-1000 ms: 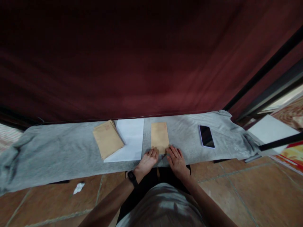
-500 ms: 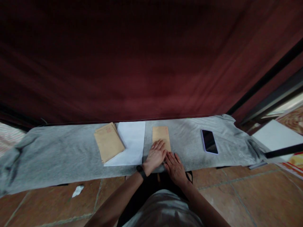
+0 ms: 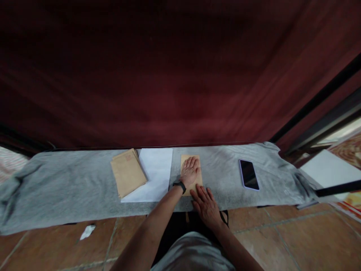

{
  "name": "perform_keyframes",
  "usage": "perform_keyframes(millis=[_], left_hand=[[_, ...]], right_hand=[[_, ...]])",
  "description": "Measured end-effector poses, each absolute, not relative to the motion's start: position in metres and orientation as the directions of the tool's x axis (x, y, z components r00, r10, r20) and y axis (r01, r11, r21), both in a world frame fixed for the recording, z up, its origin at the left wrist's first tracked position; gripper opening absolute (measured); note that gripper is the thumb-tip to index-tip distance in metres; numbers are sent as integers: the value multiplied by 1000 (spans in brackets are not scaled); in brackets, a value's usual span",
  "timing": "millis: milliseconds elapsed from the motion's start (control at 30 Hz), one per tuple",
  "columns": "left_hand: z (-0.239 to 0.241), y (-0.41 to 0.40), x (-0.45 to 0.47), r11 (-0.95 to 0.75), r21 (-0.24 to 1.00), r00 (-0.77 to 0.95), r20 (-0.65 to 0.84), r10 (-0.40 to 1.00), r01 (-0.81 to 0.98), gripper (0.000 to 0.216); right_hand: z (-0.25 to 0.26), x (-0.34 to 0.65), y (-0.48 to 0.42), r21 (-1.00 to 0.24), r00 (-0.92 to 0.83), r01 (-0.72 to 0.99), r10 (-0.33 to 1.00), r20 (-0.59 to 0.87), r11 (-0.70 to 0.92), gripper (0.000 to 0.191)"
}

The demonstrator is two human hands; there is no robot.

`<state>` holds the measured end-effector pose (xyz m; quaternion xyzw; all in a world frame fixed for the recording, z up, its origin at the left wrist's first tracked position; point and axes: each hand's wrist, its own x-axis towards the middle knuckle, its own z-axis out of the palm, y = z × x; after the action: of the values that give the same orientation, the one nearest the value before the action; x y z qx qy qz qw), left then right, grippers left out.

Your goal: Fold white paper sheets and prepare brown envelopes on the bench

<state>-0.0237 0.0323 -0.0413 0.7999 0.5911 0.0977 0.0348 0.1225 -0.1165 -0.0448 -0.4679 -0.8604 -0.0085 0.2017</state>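
Note:
A brown paper envelope [image 3: 186, 191] lies lengthwise on the grey cloth in front of me. My left hand [image 3: 190, 170], with a dark band on its wrist, rests flat on the envelope's upper half, fingers stretched away from me. At the envelope's near right corner, my right hand [image 3: 207, 203] lies with its fingers spread and its fingertips on the paper. To the left, a stack of brown envelopes [image 3: 129, 173] overlaps some white paper [image 3: 158, 169].
A phone in a pale purple case [image 3: 249, 174] lies on the right of the cloth-covered bench [image 3: 70, 184]. Behind the bench hangs a dark red curtain [image 3: 169, 94]. A crumpled white scrap [image 3: 87, 232] is on the tiled floor. A black bar [image 3: 338, 189] stands at the right.
My left hand has slid forward over the envelope, from its near part to its upper half. My right hand stays by the near corner, its fingers a little more spread.

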Motion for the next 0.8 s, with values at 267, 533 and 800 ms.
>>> perform_keyframes(millis=[267, 533, 800], left_hand=[[-42, -53, -54, -450, 169, 427, 155, 891, 877, 55], [-35, -126, -77, -498, 139, 479, 147, 865, 856, 62], [-40, -138, -73, -436, 70, 414, 208, 886, 897, 72]], right_hand=[[-49, 126, -117, -217, -504, 783, 799, 328, 583, 45], [-47, 139, -117, -188, -532, 791, 806, 258, 582, 53], [-57, 138, -114, -316, -272, 873, 908, 320, 373, 49]])
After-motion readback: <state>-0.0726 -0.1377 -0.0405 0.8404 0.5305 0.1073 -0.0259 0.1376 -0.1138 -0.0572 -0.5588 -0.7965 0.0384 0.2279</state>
